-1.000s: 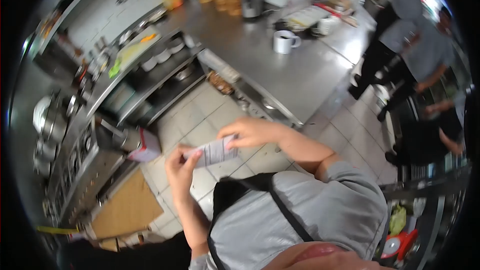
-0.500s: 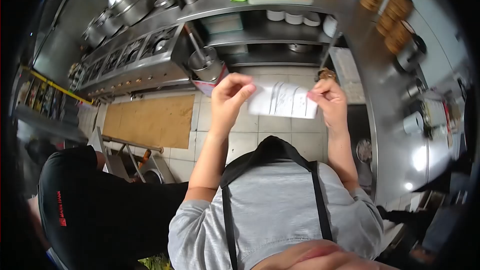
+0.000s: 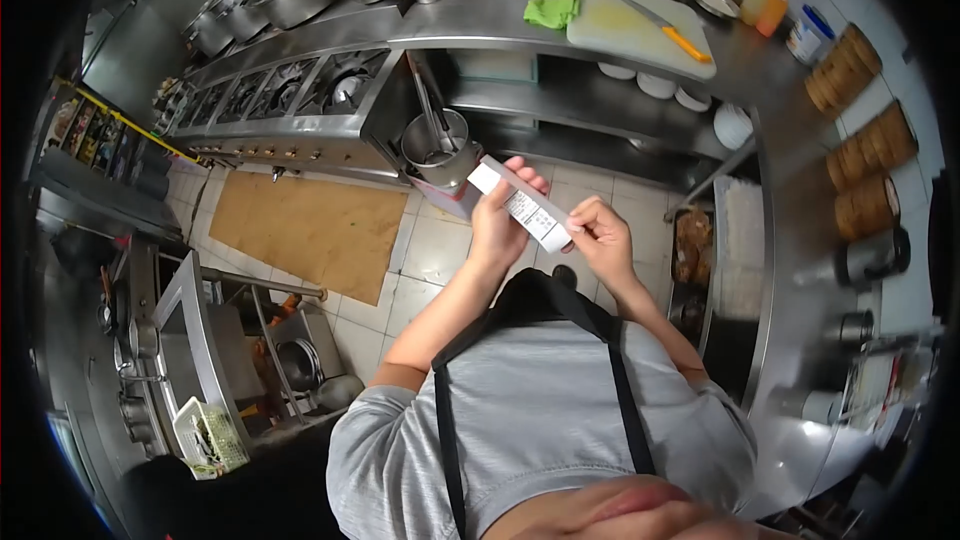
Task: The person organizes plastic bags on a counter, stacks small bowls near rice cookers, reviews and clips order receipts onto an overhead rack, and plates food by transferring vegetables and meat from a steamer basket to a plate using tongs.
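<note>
A white paper slip [image 3: 523, 208] with lines of dark print lies slanted between my two hands, above the floor. My left hand [image 3: 497, 225] grips its left part, thumb on the printed face and fingers behind it. The lower right end is pinched by my right hand [image 3: 603, 237], between thumb and fingertips. Along the upper edge runs a greyer band, where the paper looks bent or folded over. The print is too small to read.
A steel counter [image 3: 480, 35] ahead bears a cutting board [image 3: 635, 25] with an orange-handled knife [image 3: 680, 38] and a green cloth [image 3: 551, 11]. The stove [image 3: 290, 125] stands left, beside a steel pot [image 3: 437, 145]. Bamboo steamers [image 3: 870, 145] line the right counter. Cardboard [image 3: 300, 230] covers some floor.
The slip has gone from stretched out level to slanted and narrower, closer to my body. My hands have come nearer together. The view has shifted, and the black-clothed person at left has mostly left it.
</note>
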Motion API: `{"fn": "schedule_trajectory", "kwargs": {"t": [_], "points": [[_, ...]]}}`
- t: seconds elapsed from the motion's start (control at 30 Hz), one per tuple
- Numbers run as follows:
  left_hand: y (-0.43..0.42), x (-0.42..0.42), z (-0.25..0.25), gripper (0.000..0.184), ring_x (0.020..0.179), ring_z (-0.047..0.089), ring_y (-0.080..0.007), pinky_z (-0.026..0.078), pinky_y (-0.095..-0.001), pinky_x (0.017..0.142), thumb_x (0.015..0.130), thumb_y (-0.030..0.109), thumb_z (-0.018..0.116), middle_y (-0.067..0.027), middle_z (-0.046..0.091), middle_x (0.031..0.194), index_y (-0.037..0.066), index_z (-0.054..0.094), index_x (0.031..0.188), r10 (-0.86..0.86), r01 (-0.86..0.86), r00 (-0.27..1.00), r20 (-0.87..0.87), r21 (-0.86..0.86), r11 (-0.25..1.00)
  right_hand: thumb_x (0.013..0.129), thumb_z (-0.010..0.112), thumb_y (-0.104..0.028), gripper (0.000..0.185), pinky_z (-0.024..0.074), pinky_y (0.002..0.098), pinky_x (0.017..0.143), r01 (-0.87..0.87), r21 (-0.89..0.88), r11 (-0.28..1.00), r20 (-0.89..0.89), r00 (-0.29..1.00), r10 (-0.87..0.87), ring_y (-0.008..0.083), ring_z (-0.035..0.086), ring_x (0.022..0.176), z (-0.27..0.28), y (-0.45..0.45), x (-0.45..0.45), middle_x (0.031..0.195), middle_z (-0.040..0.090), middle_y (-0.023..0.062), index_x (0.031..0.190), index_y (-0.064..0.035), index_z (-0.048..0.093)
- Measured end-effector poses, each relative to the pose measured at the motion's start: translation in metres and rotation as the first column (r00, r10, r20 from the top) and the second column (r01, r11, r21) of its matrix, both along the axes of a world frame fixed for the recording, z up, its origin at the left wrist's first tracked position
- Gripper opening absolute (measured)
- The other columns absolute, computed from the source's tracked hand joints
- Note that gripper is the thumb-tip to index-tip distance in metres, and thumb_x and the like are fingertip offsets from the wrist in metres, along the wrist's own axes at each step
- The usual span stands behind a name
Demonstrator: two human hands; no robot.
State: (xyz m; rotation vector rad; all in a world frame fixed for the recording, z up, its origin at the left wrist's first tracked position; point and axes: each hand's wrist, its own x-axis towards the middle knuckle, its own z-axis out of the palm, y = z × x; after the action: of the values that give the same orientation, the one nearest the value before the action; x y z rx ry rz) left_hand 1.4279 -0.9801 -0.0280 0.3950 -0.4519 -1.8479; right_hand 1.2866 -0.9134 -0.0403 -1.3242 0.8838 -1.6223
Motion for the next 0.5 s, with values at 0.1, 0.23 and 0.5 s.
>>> {"fn": "schedule_trajectory", "kwargs": {"t": [0.1, 0.23, 0.5], "points": [[-0.066, -0.002, 0.005, 0.027, 0.090, 0.055, -0.0232, 0.043, -0.0386, 0.087, 0.090, 0.017, 0.040, -0.0108, 0.055, 0.099, 0.001, 0.042, 0.113, 0.122, -0.124, 0.991, -0.057, -0.031, 0.992, 0.078, 0.051, 0.012, 0.013, 0.0513, 0.0234, 0.054, -0.127, 0.069, 0.989, 0.035, 0.992, 0.125, 0.0113, 0.055, 0.071, 0.004, -0.063, -0.019, 0.083, 0.047, 0.0048, 0.078, -0.0004, 0.049], [-0.119, 0.014, 0.016, 0.035, 0.099, 0.053, -0.0234, 0.041, -0.0378, 0.090, 0.092, 0.026, 0.041, -0.0118, 0.053, 0.108, 0.002, 0.041, 0.117, 0.342, -0.338, 0.939, 0.027, -0.100, 0.936, 0.077, 0.051, 0.011, 0.014, 0.0518, 0.0253, 0.053, -0.306, 0.052, 0.951, 0.118, 0.947, 0.298, 0.0115, 0.056, 0.069, 0.013, -0.144, -0.025, 0.081, 0.048, 0.0044, 0.077, -0.0016, 0.047], [-0.140, 0.084, 0.026, 0.061, 0.118, 0.042, -0.0252, 0.031, -0.0371, 0.100, 0.084, 0.033, 0.054, -0.0139, 0.042, 0.129, 0.003, 0.030, 0.131, 0.425, -0.393, 0.896, 0.127, -0.221, 0.893, 0.080, 0.056, 0.002, 0.013, 0.0516, 0.0271, 0.049, -0.678, 0.228, 0.699, 0.335, 0.728, 0.598, 0.0150, 0.059, 0.061, 0.018, -0.253, 0.090, 0.076, 0.053, 0.0059, 0.080, -0.0045, 0.044]]}}
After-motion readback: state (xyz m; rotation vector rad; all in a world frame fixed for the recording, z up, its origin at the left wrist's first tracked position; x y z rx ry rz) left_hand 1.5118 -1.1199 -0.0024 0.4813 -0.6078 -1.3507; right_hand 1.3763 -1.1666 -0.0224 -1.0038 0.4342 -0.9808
